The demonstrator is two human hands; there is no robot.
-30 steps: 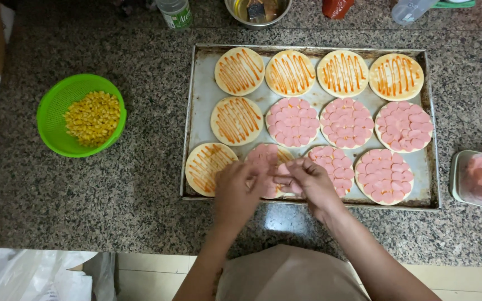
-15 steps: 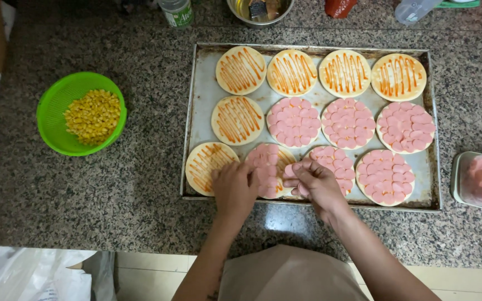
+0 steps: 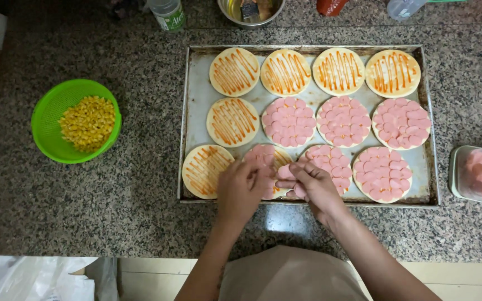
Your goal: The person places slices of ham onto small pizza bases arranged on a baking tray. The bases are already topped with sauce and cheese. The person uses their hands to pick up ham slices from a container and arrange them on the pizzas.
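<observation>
Bottle, far edge left: I see a clear bottle (image 3: 166,12) with a green-and-white label, cut off by the top of the frame; label text too small to read.
Bowl, far edge centre: a metal bowl (image 3: 252,12) with a brush lying in it, just beyond the tray.
Squeeze bottles, far edge right: a red bottle (image 3: 331,5) and a clear bottle (image 3: 404,6), both only partly in view.
Tub, right edge: a clear plastic tub (image 3: 481,174) holding pink slices, beside the tray's right rim.
Colander, left: a green colander (image 3: 57,114) holding yellow corn kernels, well apart from the tray.
Tray: a rectangular metal baking tray (image 3: 193,106) on the speckled granite worktop (image 3: 85,212), carrying twelve round bases in three rows.
Work piece position: the half-topped base (image 3: 268,157), near row, second from left, directly under both hands.
Left hand: my left hand (image 3: 240,189) lies over the base's near-left part, fingers curled down onto the slices.
Right hand: my right hand (image 3: 314,188) pinches a pink sausage slice (image 3: 285,174) at the base's right edge.
Work piece appearance: pale dough with orange sauce lines, partly covered with pink round slices.
Neighbours: sauce-only base (image 3: 205,170) to its left; fully sliced base (image 3: 330,161) to its right.
</observation>
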